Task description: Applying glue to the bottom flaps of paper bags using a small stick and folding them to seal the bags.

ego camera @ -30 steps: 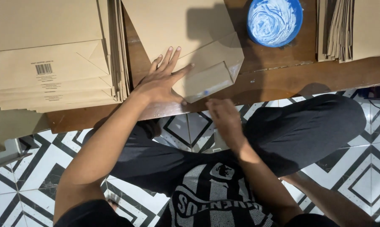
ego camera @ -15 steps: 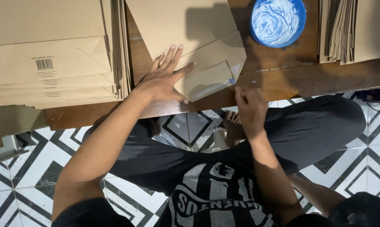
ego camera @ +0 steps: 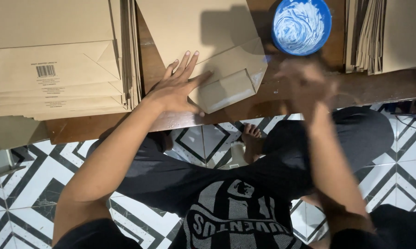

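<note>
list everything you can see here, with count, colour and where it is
paper bag being folded: 1, brown, flat on the table centre, its bottom flaps folded at the near end
stack of flat paper bags: 1 pile, brown, table left
stack of paper bags on edge: 1 pile, brown, table top right
bowl: 1, blue with white paste inside, table top centre-right
table: 1, dark brown wood, low, across the top
floor tiles: many, black and white pattern, below the table
left hand: 1, fingers spread, pressing flat on the folded bag
right hand: 1, blurred, over the table just below the bowl
legs in dark trousers: crossed, bare foot showing
</note>
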